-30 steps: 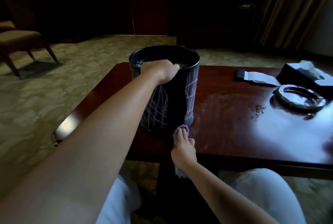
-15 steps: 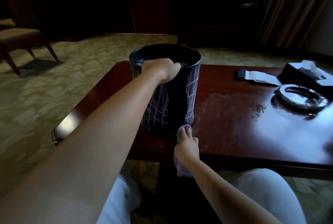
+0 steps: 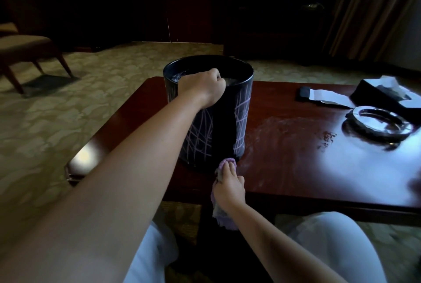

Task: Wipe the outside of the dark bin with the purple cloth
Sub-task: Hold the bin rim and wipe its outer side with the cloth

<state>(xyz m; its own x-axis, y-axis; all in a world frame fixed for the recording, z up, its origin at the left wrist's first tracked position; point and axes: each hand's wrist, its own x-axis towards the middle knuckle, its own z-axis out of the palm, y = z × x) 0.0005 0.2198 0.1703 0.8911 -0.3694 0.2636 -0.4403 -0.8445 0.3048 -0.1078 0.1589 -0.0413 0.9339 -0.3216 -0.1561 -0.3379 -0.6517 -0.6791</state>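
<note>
Bin [image 3: 211, 123] upright on worktop [image 3: 296, 169], near front edge. Left hand [image 3: 204, 87] fingers clamped over rim. Right hand [image 3: 229, 186] fingers curled on purple cloth [image 3: 224, 218], pressed at bin's base. Best: hold rim firm, press cloth flat, sweep full height, turn bin between strokes. Versus earlier: cloth hand barely shifted; left grip unchanged.

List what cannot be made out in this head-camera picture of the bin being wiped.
- Far side of the dark cylindrical bin: hidden by its own body.
- Left hand's fingertips: curled over the rim, out of sight.
- Purple cloth: mostly covered by the right hand.
- Room behind: too dark.
</note>
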